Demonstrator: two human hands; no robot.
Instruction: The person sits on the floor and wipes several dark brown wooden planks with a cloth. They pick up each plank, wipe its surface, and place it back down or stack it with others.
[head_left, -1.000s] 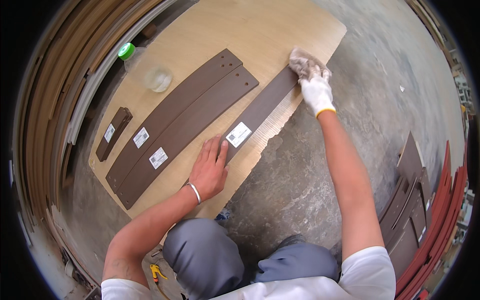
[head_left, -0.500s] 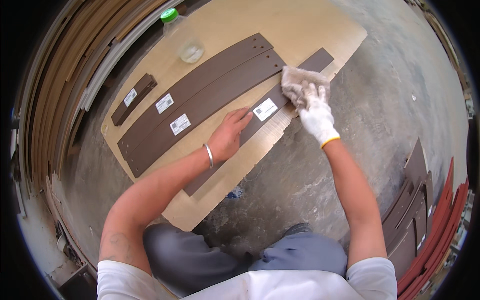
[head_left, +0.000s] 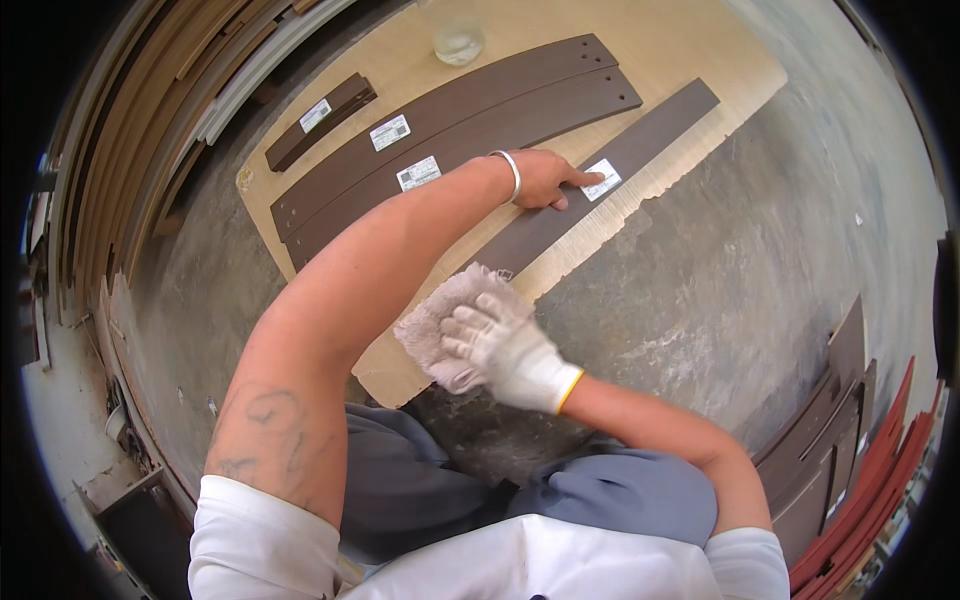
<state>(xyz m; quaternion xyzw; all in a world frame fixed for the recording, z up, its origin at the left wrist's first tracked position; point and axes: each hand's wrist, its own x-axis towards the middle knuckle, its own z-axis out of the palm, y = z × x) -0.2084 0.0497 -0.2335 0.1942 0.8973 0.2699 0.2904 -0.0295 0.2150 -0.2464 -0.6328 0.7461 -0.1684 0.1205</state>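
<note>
Plank (head_left: 540,228): narrow, dark brown, flat on the pale worktop (head_left: 690,35), slanting from upper right down toward the person; near end hidden at the cloth (head_left: 440,325).
Left hand (head_left: 538,180): bare, back uppermost, on the plank; index finger stretched out onto the white label (head_left: 604,174), a second fingertip lower on the brown face; no grasp seen.
Left arm: in from lower left, elbow bent, forearm slanting across the near part of the curved boards (head_left: 500,85); silvery bracelet (head_left: 515,178) at the wrist.
Right hand (head_left: 505,345): white knit glove, yellow cuff, slightly blurred; holding the cloth, fingers bent over its top; thumb's place cannot be told.
Right arm: elbow bent out at lower right, forearm running leftward in front of the knees, hand well below the left one.
Cloth: pinkish, fluffy, bunched, at the worktop's near edge.
Curved boards: two, brown, side by side left of the plank, holes at the ends, a label on each.
Short pieces (head_left: 320,122): brown, near the worktop's left edge.
Clear container (head_left: 459,43): beyond the boards, partly cut off above.
</note>
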